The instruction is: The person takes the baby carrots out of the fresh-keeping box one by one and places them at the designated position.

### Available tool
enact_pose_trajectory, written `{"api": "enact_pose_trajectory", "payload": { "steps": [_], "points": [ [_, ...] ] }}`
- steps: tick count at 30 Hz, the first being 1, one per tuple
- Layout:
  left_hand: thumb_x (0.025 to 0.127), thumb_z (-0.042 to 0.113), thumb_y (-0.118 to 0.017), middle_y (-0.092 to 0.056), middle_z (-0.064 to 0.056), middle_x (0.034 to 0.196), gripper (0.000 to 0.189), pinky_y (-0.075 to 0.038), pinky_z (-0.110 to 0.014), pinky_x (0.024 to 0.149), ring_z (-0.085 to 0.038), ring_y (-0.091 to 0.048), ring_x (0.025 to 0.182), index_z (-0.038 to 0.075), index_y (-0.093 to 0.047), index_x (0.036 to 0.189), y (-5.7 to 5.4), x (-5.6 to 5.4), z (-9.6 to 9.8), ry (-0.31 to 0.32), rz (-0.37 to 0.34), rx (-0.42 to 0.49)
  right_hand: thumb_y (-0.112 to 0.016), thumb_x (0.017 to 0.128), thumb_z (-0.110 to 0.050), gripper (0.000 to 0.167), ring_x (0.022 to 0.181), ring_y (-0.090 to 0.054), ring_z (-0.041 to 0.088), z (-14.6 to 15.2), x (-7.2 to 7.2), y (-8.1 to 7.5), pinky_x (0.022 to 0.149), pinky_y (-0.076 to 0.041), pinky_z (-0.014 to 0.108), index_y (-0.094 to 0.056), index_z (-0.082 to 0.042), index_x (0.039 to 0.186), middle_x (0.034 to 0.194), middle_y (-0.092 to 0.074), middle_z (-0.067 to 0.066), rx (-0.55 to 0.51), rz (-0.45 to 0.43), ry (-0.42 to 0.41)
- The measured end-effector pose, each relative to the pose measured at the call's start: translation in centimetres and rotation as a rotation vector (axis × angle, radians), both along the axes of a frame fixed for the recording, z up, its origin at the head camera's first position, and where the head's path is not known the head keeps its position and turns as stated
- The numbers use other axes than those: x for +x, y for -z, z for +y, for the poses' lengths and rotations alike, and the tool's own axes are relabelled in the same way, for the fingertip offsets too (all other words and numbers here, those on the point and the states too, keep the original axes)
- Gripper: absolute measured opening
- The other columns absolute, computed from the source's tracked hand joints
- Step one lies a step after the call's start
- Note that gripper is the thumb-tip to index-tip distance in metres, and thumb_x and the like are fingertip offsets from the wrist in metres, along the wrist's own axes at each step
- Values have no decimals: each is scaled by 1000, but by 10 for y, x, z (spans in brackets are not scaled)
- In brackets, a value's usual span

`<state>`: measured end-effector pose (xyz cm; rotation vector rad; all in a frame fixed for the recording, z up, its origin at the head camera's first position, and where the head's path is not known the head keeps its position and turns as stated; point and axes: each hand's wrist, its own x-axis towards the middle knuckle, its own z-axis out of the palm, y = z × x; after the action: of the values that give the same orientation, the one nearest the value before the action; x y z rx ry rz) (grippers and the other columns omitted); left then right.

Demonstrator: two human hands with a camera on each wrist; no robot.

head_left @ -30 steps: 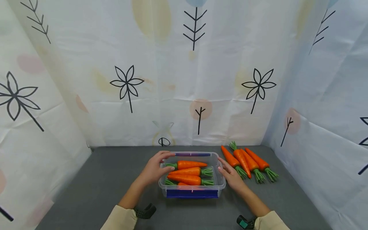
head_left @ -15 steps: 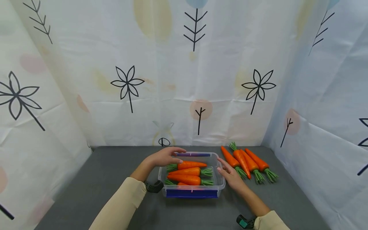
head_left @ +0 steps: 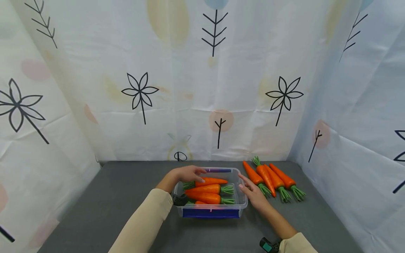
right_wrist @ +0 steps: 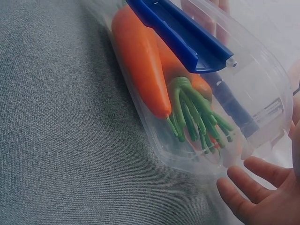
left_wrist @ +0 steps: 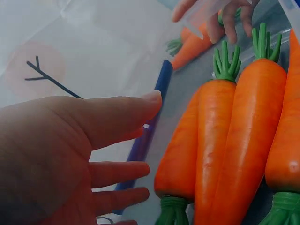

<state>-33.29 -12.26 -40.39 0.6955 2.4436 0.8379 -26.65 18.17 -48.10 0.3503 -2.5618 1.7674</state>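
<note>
A clear plastic food box [head_left: 211, 206] with blue side clips stands without a lid at the middle of the table. Inside lie several orange toy carrots [head_left: 204, 198] with green tops, side by side. My left hand [head_left: 189, 173] hangs over the box's far left corner, fingers pointing right, over the rearmost carrot [head_left: 213, 181]. The left wrist view shows its thumb and fingers [left_wrist: 123, 173] apart, holding nothing, beside the far clip [left_wrist: 161, 89]. My right hand [head_left: 254, 193] rests along the right rim, and its extended fingers [right_wrist: 238, 194] lie at the clear wall in the right wrist view.
Several more carrots [head_left: 283, 175] lie on the grey table [head_left: 126, 196] at the back right, just beyond my right hand. White patterned cloth [head_left: 190, 88] walls in the table at the back and both sides. Each wrist wears a black strap device [head_left: 269, 245].
My left hand has left the box's left rim and swung up and right over the far left corner, above the rear carrot. The right hand, box and carrots stay nearly the same.
</note>
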Motion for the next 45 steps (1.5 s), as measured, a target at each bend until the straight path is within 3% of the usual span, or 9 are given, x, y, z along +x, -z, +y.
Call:
{"api": "enact_pose_trajectory", "payload": {
  "steps": [10,16,20,28,36,41,45],
  "points": [
    [92,32,-67,-55,-7,136,49,-38,-48,103,-29,-49,124,12,-58,135,7,-3,10,-101,25,-153,-53,101,-27,51,110,-57,38,0,0,0,91,-46,53,-41,-13,149,130,-52,22,-9,2,2],
    [92,30,-68,-57,-7,133,47,-40,-43,102,-29,-48,127,6,-60,132,10,-3,15,-98,80,-255,-53,101,-26,50,111,-57,36,-1,-1,4,96,-42,56,-43,-12,148,132,-52,24,7,29,8],
    [90,25,-70,-60,-11,127,45,-44,-42,98,-30,-53,120,2,-62,127,12,-2,17,-102,96,-262,-53,101,-27,50,111,-57,36,-3,2,1,93,-45,53,-43,-14,148,130,-53,23,-2,6,16],
    [83,15,-77,-64,-8,111,37,-49,-40,89,-26,-60,103,3,-67,117,17,0,22,-200,102,-279,-51,101,-18,50,110,-57,42,-9,18,-23,95,-42,58,-39,-3,147,131,-51,29,5,27,-13],
    [78,17,-82,-66,-4,100,29,-51,-37,81,-22,-60,91,7,-72,104,13,2,23,-225,192,-292,-54,101,-26,51,109,-58,36,-2,0,2,93,-45,53,-41,-14,149,132,-52,25,-18,22,20],
    [77,22,-84,-66,-6,109,35,-51,-39,83,-26,-60,100,8,-72,108,6,5,22,-212,222,-242,-54,101,-24,52,111,-56,38,-1,-1,4,94,-43,56,-40,-12,149,135,-49,28,-40,34,4],
    [78,25,-83,-66,-4,110,38,-51,-40,82,-24,-61,96,10,-72,110,1,5,20,-212,226,-196,-53,101,-24,52,110,-57,38,-3,1,3,95,-43,55,-40,-11,149,132,-51,27,-34,30,3]
  ]
}}
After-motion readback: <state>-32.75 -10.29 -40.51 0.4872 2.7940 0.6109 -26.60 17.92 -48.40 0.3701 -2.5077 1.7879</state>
